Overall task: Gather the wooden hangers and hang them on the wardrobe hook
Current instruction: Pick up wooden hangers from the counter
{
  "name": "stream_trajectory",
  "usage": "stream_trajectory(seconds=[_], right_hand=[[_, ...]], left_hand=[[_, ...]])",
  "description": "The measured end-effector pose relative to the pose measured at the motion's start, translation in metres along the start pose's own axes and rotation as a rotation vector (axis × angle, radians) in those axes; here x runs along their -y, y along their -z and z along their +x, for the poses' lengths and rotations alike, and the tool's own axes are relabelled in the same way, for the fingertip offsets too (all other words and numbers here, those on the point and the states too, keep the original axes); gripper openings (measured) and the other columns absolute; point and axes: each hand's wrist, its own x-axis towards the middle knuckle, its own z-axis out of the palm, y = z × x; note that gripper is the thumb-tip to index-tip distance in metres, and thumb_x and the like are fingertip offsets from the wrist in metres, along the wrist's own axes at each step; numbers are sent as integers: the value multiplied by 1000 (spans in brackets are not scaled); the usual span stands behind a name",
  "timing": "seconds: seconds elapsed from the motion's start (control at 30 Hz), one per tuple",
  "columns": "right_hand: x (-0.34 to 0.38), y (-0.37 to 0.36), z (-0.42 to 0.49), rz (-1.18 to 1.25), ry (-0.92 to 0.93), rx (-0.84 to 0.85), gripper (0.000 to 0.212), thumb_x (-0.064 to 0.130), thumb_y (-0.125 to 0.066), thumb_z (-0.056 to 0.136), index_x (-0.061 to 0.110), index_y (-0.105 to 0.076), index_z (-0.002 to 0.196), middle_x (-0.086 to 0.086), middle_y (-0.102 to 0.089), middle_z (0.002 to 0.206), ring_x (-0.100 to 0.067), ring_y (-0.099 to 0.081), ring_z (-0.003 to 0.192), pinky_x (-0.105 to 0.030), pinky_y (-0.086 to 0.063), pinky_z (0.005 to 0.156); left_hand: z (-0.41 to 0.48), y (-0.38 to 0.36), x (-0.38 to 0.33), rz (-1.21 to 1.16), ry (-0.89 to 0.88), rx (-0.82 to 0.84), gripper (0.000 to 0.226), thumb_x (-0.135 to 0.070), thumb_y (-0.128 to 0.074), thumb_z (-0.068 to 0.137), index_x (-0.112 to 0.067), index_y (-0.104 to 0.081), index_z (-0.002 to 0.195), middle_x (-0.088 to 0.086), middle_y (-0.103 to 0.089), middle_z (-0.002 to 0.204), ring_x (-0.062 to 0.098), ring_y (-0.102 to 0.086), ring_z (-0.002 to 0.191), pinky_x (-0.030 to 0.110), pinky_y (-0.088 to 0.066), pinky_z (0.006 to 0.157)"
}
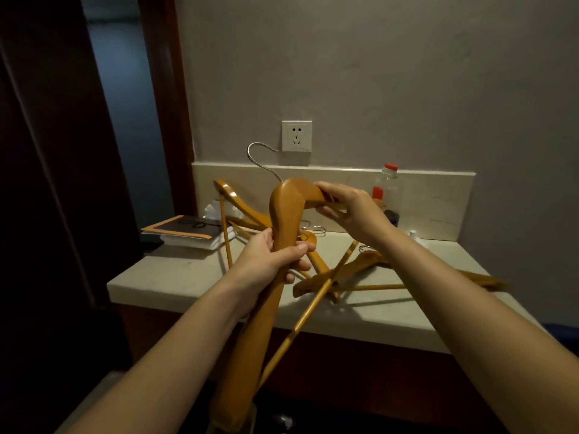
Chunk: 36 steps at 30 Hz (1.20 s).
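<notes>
I hold one wooden hanger [283, 211] up above the counter, its metal hook [259, 155] pointing up toward the wall socket. My left hand [275, 255] grips its near arm, which slants down toward me. My right hand [347, 208] pinches its far arm near the top. A second hanger [238, 205] leans behind it at the left. A third hanger [360, 270] lies flat on the counter at the right, partly hidden by my right forearm. No wardrobe hook is in sight.
The pale stone counter [175, 277] carries a stack of booklets and folded towels [188, 233] at its left end. A red-capped plastic bottle [388, 186] stands by the backsplash. A wall socket [297, 136] sits above. A dark wooden door frame [166, 104] rises at the left.
</notes>
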Motion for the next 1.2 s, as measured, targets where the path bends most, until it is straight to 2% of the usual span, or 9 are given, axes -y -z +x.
stream_trajectory(seconds=[0.13,0.27,0.37,0.5,0.7,0.8,0.93,1.03,1.2], right_hand=[[-1,9,-16,-8,-166,42,40,23,-55,91,21,-51,130,-2,-56,129,-17,-53,117,-34,-47,98],[-27,12,-47,25,-463,75,37,19,-53,93,13,-52,129,-10,-57,128,-23,-54,116,-34,-47,95],[-47,5,-65,67,-651,177,37,17,-53,93,8,-52,129,-14,-60,124,-27,-56,113,-34,-47,92],[-72,-13,-69,46,-727,308,38,18,-55,92,10,-51,128,-14,-59,122,-27,-56,112,-36,-47,93],[-99,-32,-48,37,-832,306,26,24,-54,92,5,-54,110,-12,-59,100,-24,-56,92,-37,-50,86],[-105,-46,-42,52,-912,314,33,31,-55,91,6,-48,110,-11,-58,95,-25,-58,91,-38,-53,83],[-102,-66,-41,14,-1018,277,62,43,-58,86,9,-31,130,-12,-58,112,-29,-59,102,-37,-51,76],[-98,-75,-36,-86,-1063,223,74,49,-60,84,11,-24,135,-12,-59,116,-30,-60,104,-35,-44,68],[-90,-81,-32,18,-1200,102,74,37,-69,80,10,-23,132,-13,-54,101,-31,-60,98,-36,-51,72]], left_hand=[[-13,7,0,31,-26,-46,19,-15,-62,86,-17,-55,103,1,-61,79,3,-57,54,17,-48,50],[-23,13,-1,29,-73,-121,15,-17,-60,88,-18,-54,102,-1,-56,65,1,-55,48,15,-46,48],[-26,13,0,60,-79,-174,15,-18,-57,89,-17,-52,104,-1,-54,63,1,-55,46,13,-46,47],[-24,10,4,106,-66,-207,15,-20,-56,91,-19,-51,104,-2,-55,66,2,-55,48,15,-47,48],[-3,3,12,160,-39,-261,17,-24,-57,90,-19,-51,106,-2,-58,68,3,-57,52,20,-46,53],[5,2,14,161,-36,-274,18,-25,-57,90,-21,-51,107,-2,-58,69,3,-57,51,21,-47,53],[12,4,16,148,-38,-264,17,-24,-56,90,-22,-51,106,-3,-57,66,3,-57,49,18,-48,52],[15,9,19,121,-41,-254,17,-22,-56,90,-22,-50,106,-3,-57,67,2,-56,48,16,-49,50],[12,24,28,92,-42,-211,16,-20,-54,91,-19,-51,107,0,-56,66,4,-56,49,17,-52,52]])
